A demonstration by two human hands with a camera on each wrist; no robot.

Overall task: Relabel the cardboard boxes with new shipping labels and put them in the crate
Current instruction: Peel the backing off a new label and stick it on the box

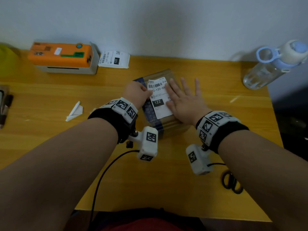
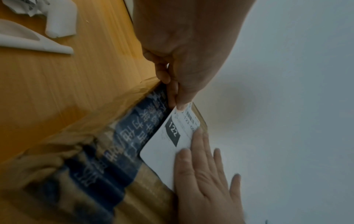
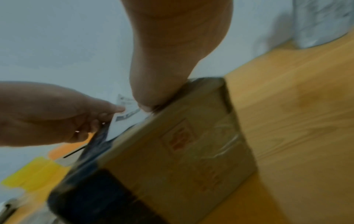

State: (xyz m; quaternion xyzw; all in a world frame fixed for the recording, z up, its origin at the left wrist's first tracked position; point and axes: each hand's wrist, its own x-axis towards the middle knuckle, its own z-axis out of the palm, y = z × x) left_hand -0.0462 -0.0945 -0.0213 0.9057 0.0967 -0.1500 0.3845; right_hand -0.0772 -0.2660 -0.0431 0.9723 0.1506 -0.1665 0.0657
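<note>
A cardboard box wrapped in blue printed tape lies in the middle of the wooden table. A white shipping label marked 122 lies on its top. My left hand pinches the label's left edge between thumb and curled fingers; the left wrist view shows the thumb tip on the label. My right hand lies flat with spread fingers on the label's right side and the box top. In the right wrist view the palm heel presses on the box. No crate is plainly in view.
An orange and white label printer stands at the back left, a spare printed label beside it. A water bottle stands at the back right. Black scissors lie near the front right edge. White backing scraps lie left of the box.
</note>
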